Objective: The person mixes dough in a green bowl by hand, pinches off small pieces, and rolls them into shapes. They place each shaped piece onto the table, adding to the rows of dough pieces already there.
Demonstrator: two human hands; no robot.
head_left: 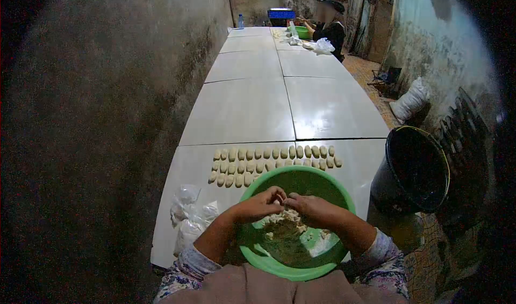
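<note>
A green basin (344, 188) stands at the near end of the white table, with crumbly pale dough (285, 224) inside. Over its far half, my left hand (263, 203) and my right hand (309, 207) meet with fingers curled together. A small pale piece shows at the fingertips of my left hand. What my right fingers hold, if anything, is too small to make out. Beyond the basin lie rows of small oblong dough pieces (231, 153); the basin's rim hides part of the nearest row.
Clear plastic bags with white contents (188, 234) lie left of the basin. A black bucket (416, 169) stands at the right edge. At the table's far end a person (330, 30) works by another green basin (301, 32). A white sack (411, 100) leans at the right wall.
</note>
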